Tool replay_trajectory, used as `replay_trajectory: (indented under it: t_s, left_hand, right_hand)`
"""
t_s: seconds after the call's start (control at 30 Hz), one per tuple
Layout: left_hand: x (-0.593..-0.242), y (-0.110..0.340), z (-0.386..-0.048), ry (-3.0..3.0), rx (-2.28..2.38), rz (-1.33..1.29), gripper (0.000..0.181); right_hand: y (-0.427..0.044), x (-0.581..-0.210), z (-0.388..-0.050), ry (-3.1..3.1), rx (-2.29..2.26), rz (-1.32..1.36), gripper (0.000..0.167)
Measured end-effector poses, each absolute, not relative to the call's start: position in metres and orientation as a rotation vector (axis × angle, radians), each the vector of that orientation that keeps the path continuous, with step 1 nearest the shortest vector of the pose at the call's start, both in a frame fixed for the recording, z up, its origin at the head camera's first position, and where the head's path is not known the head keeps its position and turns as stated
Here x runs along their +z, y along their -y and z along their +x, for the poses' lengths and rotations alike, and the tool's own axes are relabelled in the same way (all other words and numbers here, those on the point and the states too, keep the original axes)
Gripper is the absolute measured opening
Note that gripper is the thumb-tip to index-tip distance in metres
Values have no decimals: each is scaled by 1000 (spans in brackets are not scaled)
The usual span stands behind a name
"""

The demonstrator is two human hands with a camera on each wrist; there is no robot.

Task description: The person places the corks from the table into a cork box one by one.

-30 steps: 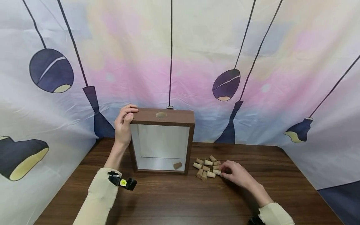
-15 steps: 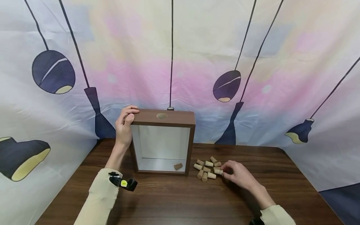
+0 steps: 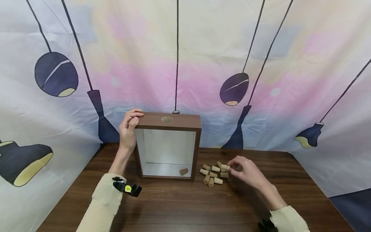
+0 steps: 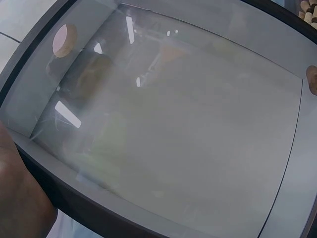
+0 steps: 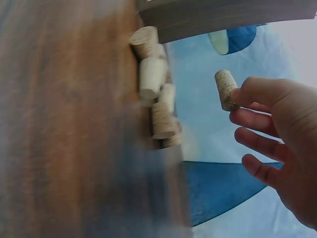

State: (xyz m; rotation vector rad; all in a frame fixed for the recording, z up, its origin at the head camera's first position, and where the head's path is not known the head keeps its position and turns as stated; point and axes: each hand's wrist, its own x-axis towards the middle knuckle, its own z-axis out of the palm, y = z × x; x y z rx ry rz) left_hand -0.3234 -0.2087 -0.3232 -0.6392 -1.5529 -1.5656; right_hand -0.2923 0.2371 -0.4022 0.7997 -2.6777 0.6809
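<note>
A wooden box frame (image 3: 197, 151) with a hole in its top stands upright on the table; its front looks glazed, with reflections in the left wrist view. My left hand (image 3: 127, 132) grips the box's upper left corner, thumb in front and fingers over the top. Inside, one cork (image 3: 183, 171) lies at the lower right. Between thumb and index finger, my right hand (image 3: 250, 172) pinches a single cork (image 5: 226, 90), lifted clear of the table in the right wrist view. Several loose corks (image 3: 213, 175) lie in a cluster between the box and that hand.
The dark wooden table (image 3: 185, 209) reaches toward me in front of the box. Behind it hangs a cloth backdrop (image 3: 203, 58) printed with lamps. A wrist camera (image 3: 127, 188) is strapped to the left forearm.
My right hand has raised one cork from the right side of the cluster, moving slightly up and away. The left hand and the box have stayed in place.
</note>
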Motion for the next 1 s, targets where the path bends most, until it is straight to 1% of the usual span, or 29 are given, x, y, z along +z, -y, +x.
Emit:
replay_trajectory:
  t_s: [1.0]
  left_hand:
    - [-324,209,-324,1565,-1558,-638,32]
  right_hand:
    - [-210,-297,-302,2265,532,1000,18]
